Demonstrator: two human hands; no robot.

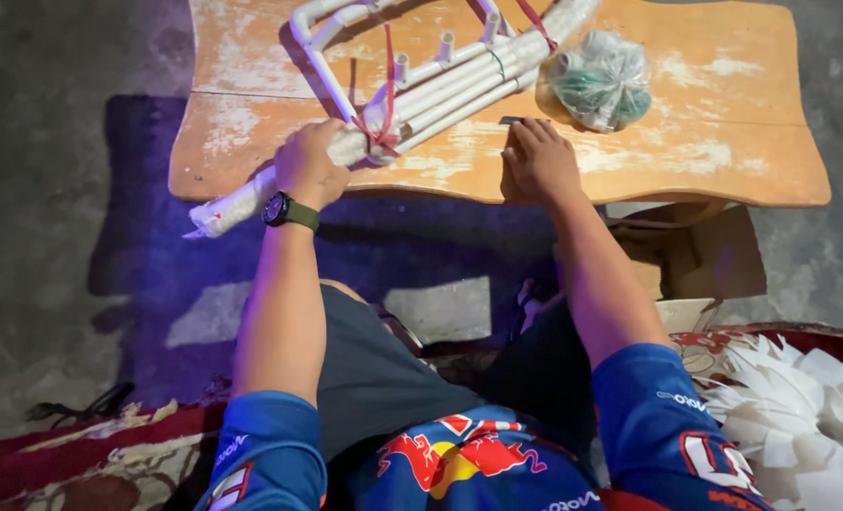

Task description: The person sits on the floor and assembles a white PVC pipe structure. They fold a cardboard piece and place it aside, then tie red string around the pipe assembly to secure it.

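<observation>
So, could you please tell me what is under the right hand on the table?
A small dark flat piece pokes out beside the right hand's fingertips on the wooden table; anything beneath the palm is covered.

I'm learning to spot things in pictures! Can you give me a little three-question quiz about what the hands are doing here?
1. True or false: the left hand grips the bundle of white plastic pipes tied with red string.
2. What does the right hand rest on?
3. The clear plastic bag of greenish bits lies: A) on the floor B) on the table.

Key: 1 true; 2 the worn orange wooden table; 3 B.
</observation>
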